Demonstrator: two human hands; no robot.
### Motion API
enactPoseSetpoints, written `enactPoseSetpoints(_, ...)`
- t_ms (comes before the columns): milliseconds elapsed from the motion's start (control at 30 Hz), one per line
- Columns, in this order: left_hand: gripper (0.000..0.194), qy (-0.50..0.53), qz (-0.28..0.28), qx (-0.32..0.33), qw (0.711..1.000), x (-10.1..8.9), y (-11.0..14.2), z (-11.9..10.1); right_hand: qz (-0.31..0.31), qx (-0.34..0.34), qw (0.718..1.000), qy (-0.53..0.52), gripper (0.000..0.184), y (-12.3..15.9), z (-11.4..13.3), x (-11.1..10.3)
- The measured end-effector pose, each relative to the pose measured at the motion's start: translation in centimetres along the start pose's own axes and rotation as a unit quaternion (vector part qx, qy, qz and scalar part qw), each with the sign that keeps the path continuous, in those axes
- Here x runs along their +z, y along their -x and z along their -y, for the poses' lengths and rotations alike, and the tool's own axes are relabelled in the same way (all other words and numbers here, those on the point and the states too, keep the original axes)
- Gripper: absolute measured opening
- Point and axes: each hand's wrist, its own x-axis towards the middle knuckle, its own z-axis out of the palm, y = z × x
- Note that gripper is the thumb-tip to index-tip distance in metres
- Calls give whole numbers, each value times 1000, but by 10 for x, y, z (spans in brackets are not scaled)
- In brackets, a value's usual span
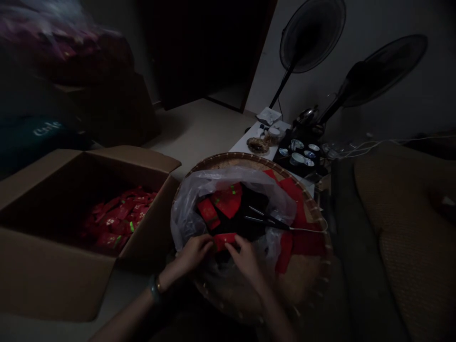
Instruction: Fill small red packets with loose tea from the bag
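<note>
Between my two hands is a small red packet (225,240), held over the near side of a clear plastic bag. My left hand (195,251) pinches its left end, and my right hand (244,256) grips its right end. The plastic bag (188,190) lies spread open on a round woven tray (302,285), with dark contents inside. On those contents lie a red packet (209,213) and a wider red piece (228,199). A black-handled pair of tongs or scissors (272,222) rests there too, a pale cord tied to its end. Flat red pieces (306,237) cover the tray's right side.
A cardboard box (146,156) at left stands open, with many red packets (121,213) inside. Beyond the tray, a low table (244,142) carries small cups (298,158). Two fans (313,33) stand by the wall. A woven-covered seat (413,213) is on the right.
</note>
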Motion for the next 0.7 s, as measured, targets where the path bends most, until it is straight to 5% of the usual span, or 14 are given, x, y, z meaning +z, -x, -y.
enactPoseSetpoints(133,25,65,-13,1,998,-1,-6,-10,16,33,994,-100,23,0,-4,-12)
enactPoseSetpoints(333,25,143,-41,8,989,3,-12,-15,140,73,957,-242,37,-2,-7,-28)
enactPoseSetpoints(600,35,357,-75,-99,926,11,-15,-15,112,109,911,-382,42,2,-9,-15)
enactPoseSetpoints(700,37,389,-55,-104,914,16,-14,-13,105,174,888,-413,42,6,-8,-10)
